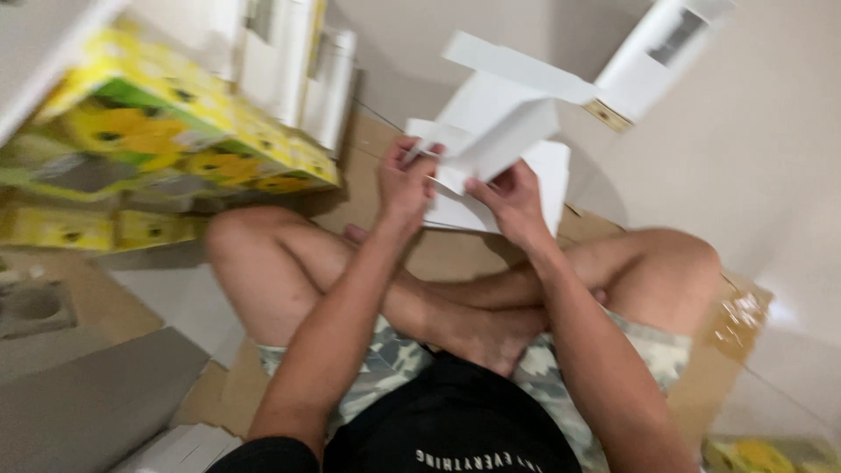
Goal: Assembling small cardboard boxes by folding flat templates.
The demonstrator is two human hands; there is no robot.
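I sit cross-legged on brown cardboard (455, 254) laid on the floor. Both hands hold a white folded cardboard box piece (508, 114) in front of my knees. My left hand (405, 180) grips its left edge, fingers curled over a flap. My right hand (512, 200) holds it from below on the right side. More flat white sheets (547, 175) lie under the piece, between my hands and the floor. The picture is blurred by motion.
Yellow and green boxes printed with sunflowers (149, 131) are stacked at the left. White boxes (298, 61) stand behind them. A white box with a dark window (661, 48) leans at top right. Grey board (88, 394) and a grey moulded tray (35, 307) lie at lower left.
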